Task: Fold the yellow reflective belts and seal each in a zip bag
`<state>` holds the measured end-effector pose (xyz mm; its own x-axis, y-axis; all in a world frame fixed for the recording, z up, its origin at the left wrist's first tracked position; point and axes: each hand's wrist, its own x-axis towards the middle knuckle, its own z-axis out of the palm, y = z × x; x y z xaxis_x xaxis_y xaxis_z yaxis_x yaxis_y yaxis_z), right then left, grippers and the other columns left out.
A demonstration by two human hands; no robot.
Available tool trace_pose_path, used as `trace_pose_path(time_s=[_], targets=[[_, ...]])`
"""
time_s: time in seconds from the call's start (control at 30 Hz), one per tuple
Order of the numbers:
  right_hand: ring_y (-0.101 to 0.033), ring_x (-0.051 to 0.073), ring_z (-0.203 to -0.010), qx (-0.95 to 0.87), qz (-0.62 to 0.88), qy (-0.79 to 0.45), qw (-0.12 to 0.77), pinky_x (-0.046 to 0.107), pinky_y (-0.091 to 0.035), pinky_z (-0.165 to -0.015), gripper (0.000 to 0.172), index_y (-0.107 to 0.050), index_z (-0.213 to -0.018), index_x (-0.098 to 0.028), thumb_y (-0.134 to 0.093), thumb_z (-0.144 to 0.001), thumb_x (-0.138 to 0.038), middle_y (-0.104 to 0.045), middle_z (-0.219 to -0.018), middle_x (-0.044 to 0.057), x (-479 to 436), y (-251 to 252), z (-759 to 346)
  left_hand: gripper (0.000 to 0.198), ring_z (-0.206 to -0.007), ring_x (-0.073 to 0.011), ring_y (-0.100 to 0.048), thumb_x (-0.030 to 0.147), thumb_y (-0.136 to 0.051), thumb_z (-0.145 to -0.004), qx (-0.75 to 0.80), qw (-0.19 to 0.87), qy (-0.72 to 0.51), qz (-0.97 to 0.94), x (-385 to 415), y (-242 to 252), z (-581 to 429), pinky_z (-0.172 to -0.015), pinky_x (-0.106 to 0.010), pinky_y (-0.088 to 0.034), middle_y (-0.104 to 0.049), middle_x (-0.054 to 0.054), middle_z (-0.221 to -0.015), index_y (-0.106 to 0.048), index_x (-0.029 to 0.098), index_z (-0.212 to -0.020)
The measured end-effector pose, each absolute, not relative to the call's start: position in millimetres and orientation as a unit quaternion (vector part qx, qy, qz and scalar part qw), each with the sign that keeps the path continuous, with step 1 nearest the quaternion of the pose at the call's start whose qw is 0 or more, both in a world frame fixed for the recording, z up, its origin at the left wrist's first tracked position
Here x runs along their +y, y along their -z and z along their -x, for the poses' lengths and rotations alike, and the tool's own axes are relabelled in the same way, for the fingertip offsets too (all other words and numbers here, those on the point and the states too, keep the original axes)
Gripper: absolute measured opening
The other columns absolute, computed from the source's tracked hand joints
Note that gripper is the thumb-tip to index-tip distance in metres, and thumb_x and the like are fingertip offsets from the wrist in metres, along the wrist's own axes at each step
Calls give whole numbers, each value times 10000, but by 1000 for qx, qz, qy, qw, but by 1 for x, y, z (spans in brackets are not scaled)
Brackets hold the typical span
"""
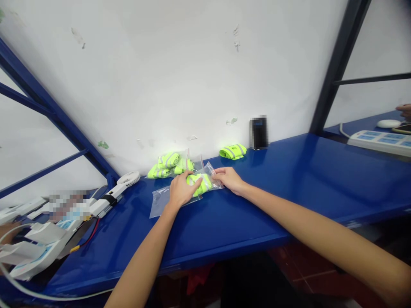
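A clear zip bag [217,182] with a folded neon-yellow reflective vest [204,183] inside lies on the blue table. Over the bag's left part, my left hand [183,188] presses with its thumb on top and its other fingers curled around the far side. My right hand [227,179] pinches the bag's right edge between thumb and fingers. Beneath my left hand, a flat clear bag [160,202] sticks out to the left. Several bagged yellow vests [168,164] are heaped just behind. One loose rolled yellow vest [233,151] rests farther right, near the wall.
The blue table [257,205] runs along a white wall. A dark, blurred-out box [259,132] stands against the wall. To the left are a small white fan [128,179] and power strips with cables [41,252]. Another power strip [382,142] and a person's hand [405,111] appear at right.
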<state>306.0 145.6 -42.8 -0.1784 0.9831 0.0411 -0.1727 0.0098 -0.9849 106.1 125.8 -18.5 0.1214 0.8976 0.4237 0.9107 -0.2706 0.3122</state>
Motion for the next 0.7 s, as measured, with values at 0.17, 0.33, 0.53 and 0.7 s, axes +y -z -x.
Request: trace_pose_path(time_s=[0.17,0.33,0.53,0.7], targets=[[-540,125,-478,-575,418,-516,478,236,-405,-459,189,-713,-881,-156,-655,-712,-219,-699,-668,19,145,49,-306,546,-1049,-323,-610,621,-563,-768,-629,-41,257,733,131,17,-109,-847,-406,-464,-677,-117,-1114,-623,240,-1155],[-639,158,-614,-558,401,-533,494,253,-491,-571,147,-698,-867,-163,-635,-738,-192,-714,-739,32,147,51,-304,514,-1023,-335,-617,569,-608,-739,-639,-27,232,733,127,11,-114,-872,-438,-432,-696,-105,-1070,-640,256,-1145],[-670,186,-717,-517,369,-564,528,291,-518,-618,160,-650,-928,-175,-590,-790,-228,-696,-811,43,148,42,-303,631,-920,-319,-637,618,-672,-645,-641,-36,246,727,113,-9,-120,-843,-429,-436,-692,-74,-930,-626,270,-1170],[-576,138,-633,-585,337,-521,522,260,-452,-623,166,-651,-855,-173,-597,-784,-312,-640,-719,-1,144,36,-307,669,-689,-219,-633,741,-477,-738,-560,-329,227,726,100,-20,-125,-626,-310,-483,-685,-90,-834,-681,169,-1018]])
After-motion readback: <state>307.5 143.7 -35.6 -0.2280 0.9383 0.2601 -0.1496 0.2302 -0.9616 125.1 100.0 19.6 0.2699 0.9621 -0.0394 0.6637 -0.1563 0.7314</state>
